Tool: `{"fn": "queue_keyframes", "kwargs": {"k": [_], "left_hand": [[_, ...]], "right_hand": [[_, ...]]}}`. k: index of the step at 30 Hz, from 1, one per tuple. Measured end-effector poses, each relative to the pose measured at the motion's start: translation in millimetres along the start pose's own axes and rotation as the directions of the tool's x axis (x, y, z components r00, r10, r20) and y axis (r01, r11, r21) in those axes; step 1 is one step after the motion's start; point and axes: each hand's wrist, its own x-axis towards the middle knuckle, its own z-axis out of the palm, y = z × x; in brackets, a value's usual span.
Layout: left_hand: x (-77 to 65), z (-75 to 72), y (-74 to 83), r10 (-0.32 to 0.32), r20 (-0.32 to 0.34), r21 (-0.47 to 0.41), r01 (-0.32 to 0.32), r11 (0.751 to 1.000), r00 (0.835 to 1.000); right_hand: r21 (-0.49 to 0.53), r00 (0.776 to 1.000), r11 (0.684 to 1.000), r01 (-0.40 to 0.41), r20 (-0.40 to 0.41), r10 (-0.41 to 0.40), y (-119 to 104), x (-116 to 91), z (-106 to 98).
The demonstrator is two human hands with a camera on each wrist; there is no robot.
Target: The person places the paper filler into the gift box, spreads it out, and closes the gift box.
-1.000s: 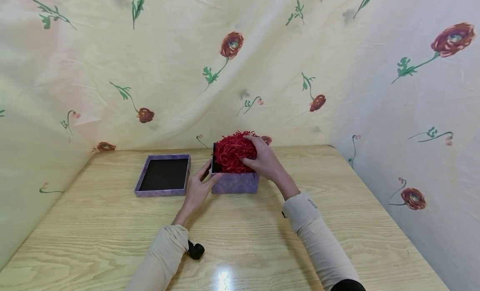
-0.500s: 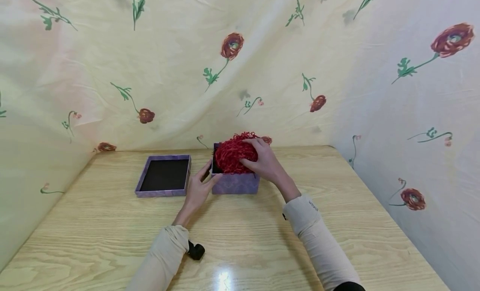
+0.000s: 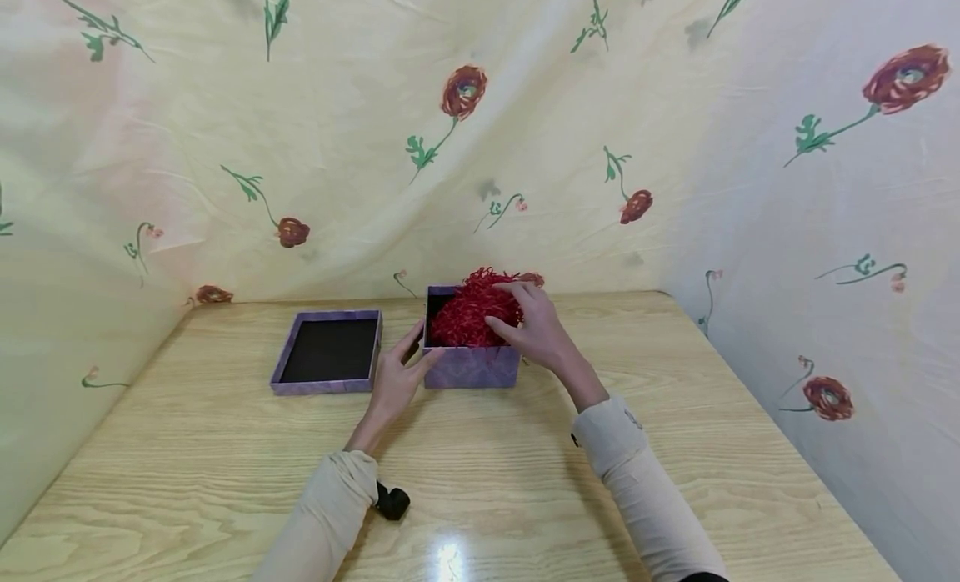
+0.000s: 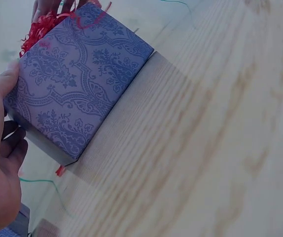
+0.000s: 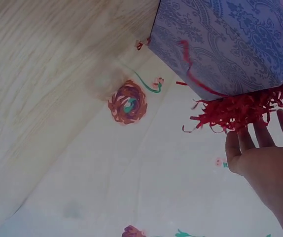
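Observation:
A purple patterned gift box [image 3: 471,368] with a black inside stands at the back of the table, heaped with red shredded paper [image 3: 468,315]. My left hand [image 3: 393,382] holds the box's front left corner; the left wrist view has its thumb at the edge of the patterned face and its fingers along the side. Over the right part of the heap my right hand [image 3: 542,330] touches the shredded paper, thumb and fingers spread apart. Seen from the right wrist, those fingers reach out to the paper strands [image 5: 235,111] hanging over the rim.
The box's shallow purple lid [image 3: 330,351] lies left of the box, black inside up. Behind the wooden table [image 3: 465,449] hangs a pale cloth [image 3: 337,107] with red flowers, and it also closes in both sides. A black device [image 3: 392,502] sits at the left wrist.
My right hand has drawn slightly right and its fingers have loosened. The shredded paper has shifted right and sunk on the left, baring more of the black inside. My left hand stays put.

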Motion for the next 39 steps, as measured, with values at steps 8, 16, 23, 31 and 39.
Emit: {"fn": "queue_keyframes", "kwargs": {"k": [8,16,23,31,39], "left_hand": [[-0.6,-0.3,1.3,0.006,0.003,0.008,-0.006,1.000,1.000],[-0.1,0.5,2.3,0.018,0.000,-0.013,-0.018,1.000,1.000],[1.3,1.0,2.2,-0.006,0.003,-0.029,0.006,1.000,1.000],[-5.4,-0.7,28.9,-0.051,0.028,-0.033,0.052,0.998,0.998],[-9.1,-2.6,40.3,-0.048,0.036,-0.054,0.050,0.997,0.998]], "right_hand": [[-0.004,0.995,0.998,-0.067,0.068,0.067,-1.0,-1.0,2.1],[-0.007,0.988,0.997,-0.083,0.128,0.083,-8.2,2.7,8.5],[-0.013,0.988,0.998,-0.069,0.136,0.070,-11.8,7.6,18.4],[-0.031,0.985,0.997,-0.064,0.157,0.068,-14.1,12.9,26.5],[-0.058,0.971,0.991,-0.117,0.205,0.127,-20.5,19.1,32.2]]}}
